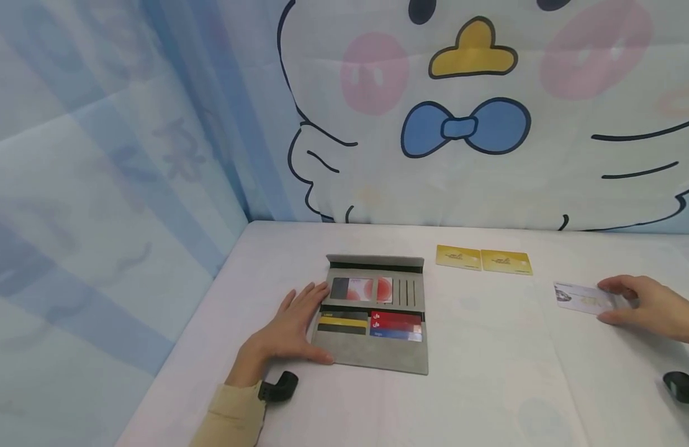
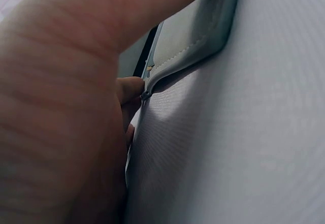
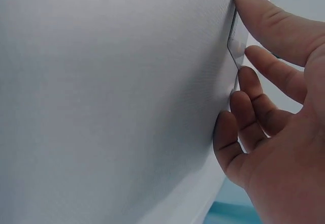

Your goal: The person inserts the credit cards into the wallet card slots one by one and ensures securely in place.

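Note:
A grey card wallet (image 1: 372,357) lies unfolded on the table, with a dark-and-yellow card (image 1: 342,323), a red-and-blue card (image 1: 396,326) and a white-and-red card (image 1: 360,289) in its slots. Along its left edge rests my left hand (image 1: 285,329), fingers spread and thumb at the lower left corner. Far to the right, my right hand (image 1: 646,307) pinches a white card (image 1: 581,298) by its right end between thumb and forefinger, low over the tabletop. In the right wrist view, the card's corner (image 3: 236,43) shows beside the thumb, the other fingers curled loosely.
Two gold cards (image 1: 458,257) lie side by side behind and right of the wallet. A white cloth (image 1: 478,385) covers the table. Behind it hangs a curtain (image 1: 378,186) with a cartoon print, and a blue-and-white curtain (image 1: 99,217) borders the left side.

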Demonstrator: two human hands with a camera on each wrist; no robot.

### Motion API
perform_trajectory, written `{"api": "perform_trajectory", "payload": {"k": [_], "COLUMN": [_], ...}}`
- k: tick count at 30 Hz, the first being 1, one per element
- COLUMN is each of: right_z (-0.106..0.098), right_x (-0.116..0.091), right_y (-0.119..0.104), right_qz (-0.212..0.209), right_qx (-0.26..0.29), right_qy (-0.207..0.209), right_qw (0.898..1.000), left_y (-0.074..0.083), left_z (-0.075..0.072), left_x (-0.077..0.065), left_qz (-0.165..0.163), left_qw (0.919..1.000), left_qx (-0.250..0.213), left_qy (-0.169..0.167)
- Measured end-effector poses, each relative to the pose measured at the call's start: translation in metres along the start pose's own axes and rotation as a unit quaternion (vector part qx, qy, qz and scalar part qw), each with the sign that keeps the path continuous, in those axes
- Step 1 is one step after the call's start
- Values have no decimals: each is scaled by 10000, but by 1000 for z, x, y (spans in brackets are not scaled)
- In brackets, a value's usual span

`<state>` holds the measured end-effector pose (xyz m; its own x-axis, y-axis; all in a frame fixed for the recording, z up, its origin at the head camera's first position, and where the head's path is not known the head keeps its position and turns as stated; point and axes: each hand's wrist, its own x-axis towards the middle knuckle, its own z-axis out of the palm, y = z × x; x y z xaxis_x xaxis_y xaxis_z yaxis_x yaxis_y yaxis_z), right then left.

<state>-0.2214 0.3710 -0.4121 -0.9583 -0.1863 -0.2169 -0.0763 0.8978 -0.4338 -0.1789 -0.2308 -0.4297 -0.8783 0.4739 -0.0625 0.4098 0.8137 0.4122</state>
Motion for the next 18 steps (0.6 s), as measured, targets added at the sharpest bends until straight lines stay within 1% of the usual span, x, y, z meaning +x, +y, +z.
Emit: {"api": "perform_trajectory", "payload": {"k": [3, 6, 11, 15, 18], "right_z": [-1, 0, 3, 6, 8], "right_x": [2, 3, 2, -1, -4], "right_y": [1, 4, 8, 7, 5], "right_qz": [2, -23, 11, 98, 40], "right_qx": [-17, -42, -153, 51, 211], "right_qy": [-52, -13, 267, 356, 348], "right_qw": [10000, 10000, 9995, 9993, 9992], "left_y": [1, 1, 2, 2, 2], "left_z": [-1, -1, -1, -1, 0], "left_x": [0, 0, 1, 1, 0], "left_qz": [-24, -52, -85, -120, -136], "left_qw": [10000, 10000, 10000, 9999, 9999], "left_qx": [-17, -11, 30, 18, -34], "left_qy": [-5, -8, -10, -30, -38]}}
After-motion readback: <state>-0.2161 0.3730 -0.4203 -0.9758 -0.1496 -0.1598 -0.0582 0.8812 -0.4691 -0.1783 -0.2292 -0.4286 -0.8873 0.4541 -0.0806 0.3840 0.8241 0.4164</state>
